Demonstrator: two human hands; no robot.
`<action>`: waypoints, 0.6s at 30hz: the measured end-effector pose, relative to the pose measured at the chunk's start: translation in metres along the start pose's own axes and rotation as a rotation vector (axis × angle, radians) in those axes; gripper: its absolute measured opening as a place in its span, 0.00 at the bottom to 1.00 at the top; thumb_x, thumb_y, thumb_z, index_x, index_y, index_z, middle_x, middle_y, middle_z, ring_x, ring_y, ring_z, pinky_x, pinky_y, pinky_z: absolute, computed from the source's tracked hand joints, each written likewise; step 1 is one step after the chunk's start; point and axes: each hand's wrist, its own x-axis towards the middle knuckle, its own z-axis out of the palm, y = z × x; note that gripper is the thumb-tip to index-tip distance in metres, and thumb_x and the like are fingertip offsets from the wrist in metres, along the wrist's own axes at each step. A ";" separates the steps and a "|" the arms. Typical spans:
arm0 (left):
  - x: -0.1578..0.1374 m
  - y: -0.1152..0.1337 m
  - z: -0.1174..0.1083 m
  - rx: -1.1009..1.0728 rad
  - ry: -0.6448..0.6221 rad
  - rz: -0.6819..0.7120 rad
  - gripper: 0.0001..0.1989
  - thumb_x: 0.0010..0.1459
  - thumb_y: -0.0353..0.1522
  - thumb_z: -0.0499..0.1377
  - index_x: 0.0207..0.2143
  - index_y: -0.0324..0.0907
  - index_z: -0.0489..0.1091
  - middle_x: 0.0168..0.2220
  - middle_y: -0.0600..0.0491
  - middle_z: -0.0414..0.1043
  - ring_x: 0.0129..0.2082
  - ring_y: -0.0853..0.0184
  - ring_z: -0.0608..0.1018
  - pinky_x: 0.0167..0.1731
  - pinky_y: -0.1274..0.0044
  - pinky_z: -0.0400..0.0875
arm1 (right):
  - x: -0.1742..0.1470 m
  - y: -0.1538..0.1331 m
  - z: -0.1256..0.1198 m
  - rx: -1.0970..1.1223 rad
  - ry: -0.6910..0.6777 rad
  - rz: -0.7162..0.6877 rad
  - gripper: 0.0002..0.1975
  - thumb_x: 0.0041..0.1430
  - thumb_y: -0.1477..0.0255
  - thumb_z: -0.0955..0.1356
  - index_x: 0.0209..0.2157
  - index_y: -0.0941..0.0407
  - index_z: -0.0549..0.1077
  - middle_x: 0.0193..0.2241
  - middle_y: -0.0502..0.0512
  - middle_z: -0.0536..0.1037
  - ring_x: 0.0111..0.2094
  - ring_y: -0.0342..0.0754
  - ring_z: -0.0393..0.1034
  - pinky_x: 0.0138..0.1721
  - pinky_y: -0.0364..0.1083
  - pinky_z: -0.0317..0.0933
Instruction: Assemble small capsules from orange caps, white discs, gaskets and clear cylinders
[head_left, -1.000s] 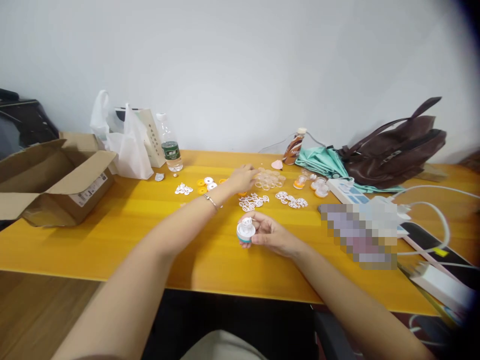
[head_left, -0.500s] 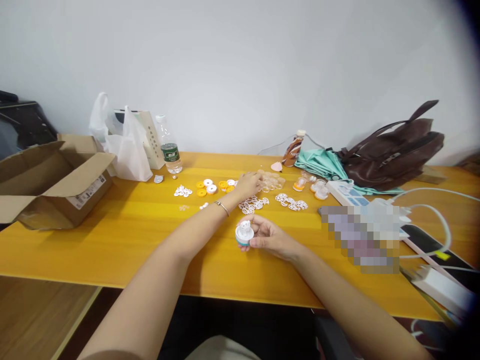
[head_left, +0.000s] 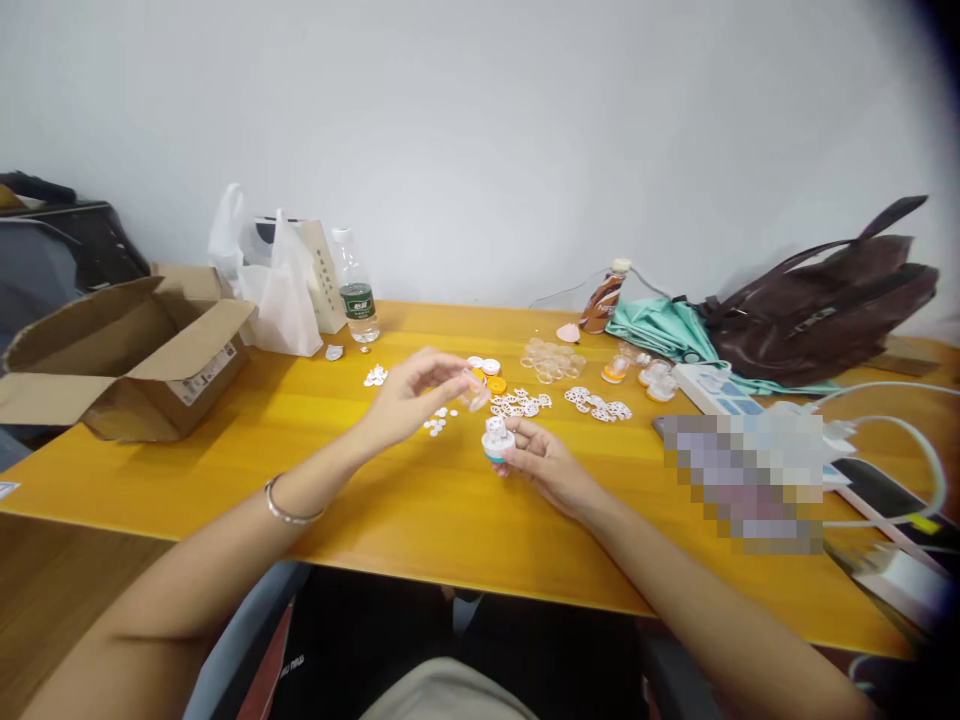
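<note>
My right hand [head_left: 544,460] is closed around a small round base [head_left: 498,446], white with a teal band, and a white openwork piece stands upright on top of it. Between the thumb and fingers of my left hand [head_left: 416,395] is a clear plastic dome [head_left: 475,397], slightly above and left of the base and apart from it. Behind the hands lie yellow and white round parts [head_left: 496,383], partly covered by the left fingers, and a cluster of white lattice pieces [head_left: 521,403]. Farther back, several more clear domes [head_left: 553,361] are grouped together.
An open cardboard box [head_left: 176,375], a white plastic bag [head_left: 279,305] and a water bottle [head_left: 358,300] stand at left. Small white discs [head_left: 437,423] lie near my left hand. On the right are a brown bag [head_left: 825,310], teal cloth [head_left: 656,330], a power strip [head_left: 712,390] and cables.
My left hand has come back from the group of clear domes, toward me and left, with one dome in its fingers. My right hand still holds the base, slightly raised.
</note>
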 end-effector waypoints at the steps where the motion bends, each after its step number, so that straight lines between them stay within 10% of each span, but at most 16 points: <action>1: -0.008 -0.002 -0.002 0.037 0.001 0.049 0.10 0.53 0.34 0.60 0.39 0.39 0.71 0.35 0.50 0.69 0.35 0.69 0.73 0.38 0.76 0.67 | 0.001 0.002 0.000 -0.013 -0.006 0.006 0.17 0.44 0.68 0.74 0.37 0.56 0.70 0.28 0.49 0.77 0.24 0.39 0.68 0.27 0.40 0.61; 7: -0.021 -0.024 -0.002 0.095 0.031 0.178 0.08 0.52 0.32 0.62 0.36 0.40 0.71 0.30 0.52 0.67 0.32 0.70 0.70 0.34 0.77 0.66 | 0.003 0.009 -0.002 -0.088 -0.035 0.028 0.15 0.45 0.69 0.74 0.36 0.55 0.72 0.29 0.49 0.77 0.26 0.39 0.68 0.29 0.41 0.62; 18: -0.032 -0.031 0.017 0.092 -0.143 -0.027 0.12 0.51 0.37 0.62 0.34 0.38 0.69 0.27 0.55 0.66 0.27 0.73 0.67 0.30 0.79 0.63 | 0.000 0.004 0.003 -0.187 -0.059 0.061 0.14 0.46 0.70 0.73 0.38 0.55 0.73 0.30 0.49 0.76 0.28 0.39 0.68 0.32 0.41 0.63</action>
